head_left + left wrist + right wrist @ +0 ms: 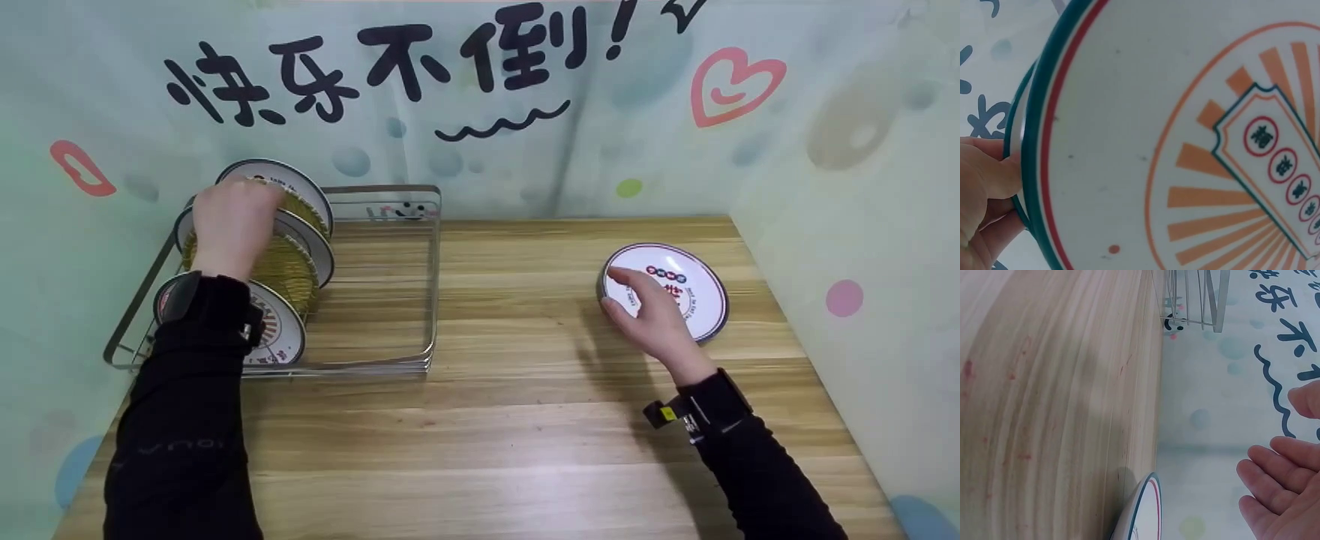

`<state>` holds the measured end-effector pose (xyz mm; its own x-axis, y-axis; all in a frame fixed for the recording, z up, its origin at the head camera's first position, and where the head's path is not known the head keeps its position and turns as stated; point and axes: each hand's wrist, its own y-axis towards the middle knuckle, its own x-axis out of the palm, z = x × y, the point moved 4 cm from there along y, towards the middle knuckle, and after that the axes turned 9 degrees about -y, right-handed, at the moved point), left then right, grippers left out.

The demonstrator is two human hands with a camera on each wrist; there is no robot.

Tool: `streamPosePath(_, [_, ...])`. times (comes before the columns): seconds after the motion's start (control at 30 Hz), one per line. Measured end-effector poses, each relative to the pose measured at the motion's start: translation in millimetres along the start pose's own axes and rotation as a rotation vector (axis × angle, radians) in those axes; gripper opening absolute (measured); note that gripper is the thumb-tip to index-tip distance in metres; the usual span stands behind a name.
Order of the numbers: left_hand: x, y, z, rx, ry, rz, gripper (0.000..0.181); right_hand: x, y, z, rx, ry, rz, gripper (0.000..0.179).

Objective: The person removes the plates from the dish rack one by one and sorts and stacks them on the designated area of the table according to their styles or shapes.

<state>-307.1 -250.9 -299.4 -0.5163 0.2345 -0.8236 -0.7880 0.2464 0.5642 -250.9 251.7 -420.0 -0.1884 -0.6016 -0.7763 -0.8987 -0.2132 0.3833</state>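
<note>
My left hand [236, 221] reaches over the left side of a wire rack [433, 285] and pinches the rim of a white plate [1017, 132]. In the left wrist view, a nearer plate [1100, 140] with orange rays and a teal rim hides most of the held one. Several plates stand tilted on edge in the rack, including a front plate [289, 341] and a back plate [311, 187]. My right hand [656, 319] hovers over a white dish [705, 289] at the right, its thumb and fingers apart, holding nothing.
The wooden table [510, 420] runs between the rack and the dish. A printed backdrop [495, 172] with dark lettering rises behind it, and a similar panel [847, 225] bounds the right side.
</note>
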Motion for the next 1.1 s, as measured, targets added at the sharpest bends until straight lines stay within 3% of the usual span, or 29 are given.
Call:
streamPosePath(0.13, [-0.5, 0.7, 4.0, 0.047, 0.016, 0.077, 0.039, 1, -0.6, -1, 0.006, -0.001, -0.002, 0.046])
streamPosePath(0.43, [-2.2, 1.9, 11.2, 0.089, 0.022, 0.153, 0.027, 2, -0.5, -6, -0.011, 0.005, -0.012, 0.046])
streamPosePath(0.67, [-3.6, 1.9, 20.9, 0.21, 0.002, 0.287, 0.026, 2, -1.3, -9, -0.032, 0.012, 0.003, 0.045])
streamPosePath(1.1, [-11.4, 5.9, 41.1, 0.268, -0.035, 0.362, 0.028, 3, -1.2, -13, -0.05, -0.008, 0.02, 0.046])
